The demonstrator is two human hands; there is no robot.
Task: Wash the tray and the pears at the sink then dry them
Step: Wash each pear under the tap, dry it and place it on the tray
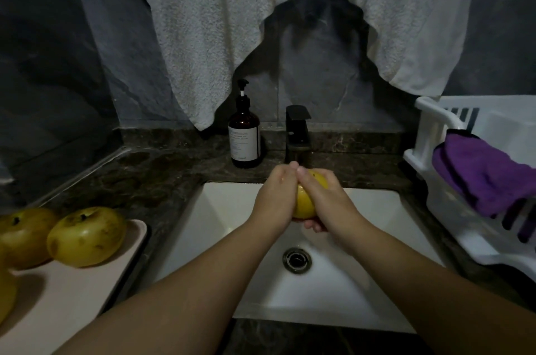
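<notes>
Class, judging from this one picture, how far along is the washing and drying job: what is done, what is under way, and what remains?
Done: nothing shows as finished. Under way: the left hand and right hand hold one pear over the sink, below the faucet. Left: the other pears on the tray, the tray itself, then drying; a purple cloth hangs on the rack.

**Label print too small to read**

The brown pump bottle (244, 134), standing at the back edge of the surface beside the tap (296, 131), carries a pale label with several lines of print, all too small and blurred to make out.
</notes>
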